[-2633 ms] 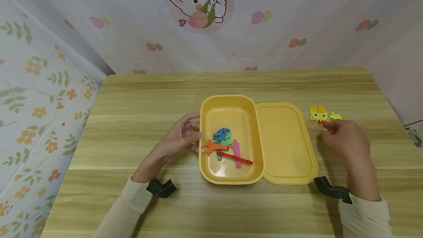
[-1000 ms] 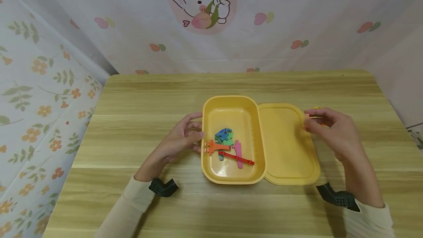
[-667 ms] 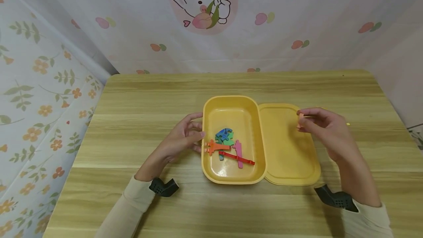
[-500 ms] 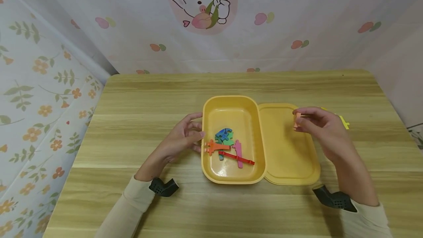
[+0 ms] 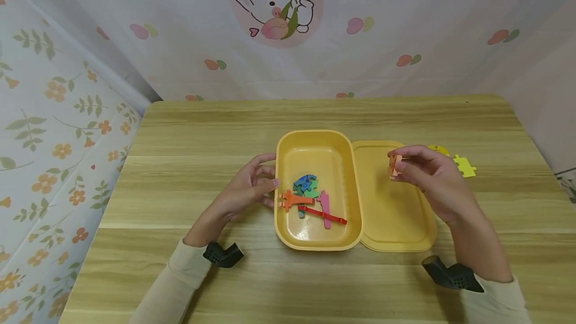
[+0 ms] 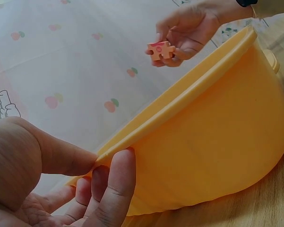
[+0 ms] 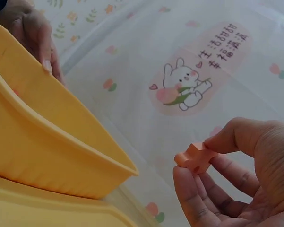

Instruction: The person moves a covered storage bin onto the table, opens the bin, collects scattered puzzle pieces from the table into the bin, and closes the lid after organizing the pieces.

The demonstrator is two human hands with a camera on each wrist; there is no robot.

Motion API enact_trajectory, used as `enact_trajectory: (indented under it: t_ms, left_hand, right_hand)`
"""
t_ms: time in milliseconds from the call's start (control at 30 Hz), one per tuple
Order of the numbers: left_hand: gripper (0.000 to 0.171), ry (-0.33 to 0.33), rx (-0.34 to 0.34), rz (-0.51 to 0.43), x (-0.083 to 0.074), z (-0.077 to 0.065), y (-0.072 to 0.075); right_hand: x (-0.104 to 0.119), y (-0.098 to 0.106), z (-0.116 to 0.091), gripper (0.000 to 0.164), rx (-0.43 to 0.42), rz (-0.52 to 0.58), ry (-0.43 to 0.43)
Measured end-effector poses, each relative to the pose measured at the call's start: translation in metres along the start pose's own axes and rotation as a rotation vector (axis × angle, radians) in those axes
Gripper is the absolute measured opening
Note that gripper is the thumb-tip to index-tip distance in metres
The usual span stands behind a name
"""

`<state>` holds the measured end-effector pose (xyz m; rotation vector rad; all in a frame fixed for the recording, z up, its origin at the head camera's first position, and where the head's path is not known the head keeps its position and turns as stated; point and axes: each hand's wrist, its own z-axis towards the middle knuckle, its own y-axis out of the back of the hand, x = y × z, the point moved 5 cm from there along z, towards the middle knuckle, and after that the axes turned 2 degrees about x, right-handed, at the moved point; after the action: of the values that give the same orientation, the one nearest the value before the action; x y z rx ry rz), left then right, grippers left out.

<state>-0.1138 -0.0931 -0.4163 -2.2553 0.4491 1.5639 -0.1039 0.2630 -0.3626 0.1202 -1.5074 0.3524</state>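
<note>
My right hand pinches an orange puzzle piece between thumb and fingers, held above the yellow lid. The right wrist view shows the piece at the fingertips. My left hand holds the left rim of the yellow plastic box, thumb at the edge and fingers against the outer wall. Inside the box lie a blue piece, a green piece, an orange piece, a pink piece and a thin red strip. Some of these overlap.
Two yellow puzzle pieces lie on the wooden table past the lid: a plain one and one partly behind my right hand. The lid sits against the box's right side. A patterned cloth hangs behind the table.
My right hand has picked up the orange piece beside the yellow ones and carried it left over the lid. My left hand keeps its hold on the box.
</note>
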Motion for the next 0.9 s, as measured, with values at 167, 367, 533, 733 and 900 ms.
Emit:
enact_trajectory:
  t_ms: [167,367,533,733,900]
  left_hand:
    - [0.065,-0.004,0.005,-0.003,-0.001,0.000,-0.001]
    - [0.066,-0.005,0.011,-0.003,-0.002,-0.002,-0.002]
    - [0.067,-0.011,0.017,0.002,-0.003,-0.002,-0.002]
    - [0.067,-0.006,0.016,-0.001,-0.003,-0.002,-0.002]
    - [0.067,-0.013,0.019,0.007,-0.002,-0.001,-0.002]
  right_hand:
    - [-0.001,-0.011,0.001,0.022,0.016,-0.022,-0.018]
    - [-0.001,-0.024,0.002,0.022,0.073,-0.021,-0.045]
    - [0.000,-0.032,0.002,0.024,0.082,-0.060,-0.073]
    - [0.001,-0.041,0.002,0.032,0.064,-0.146,-0.079]
    - [0.001,-0.048,0.001,0.029,0.028,-0.286,-0.082]
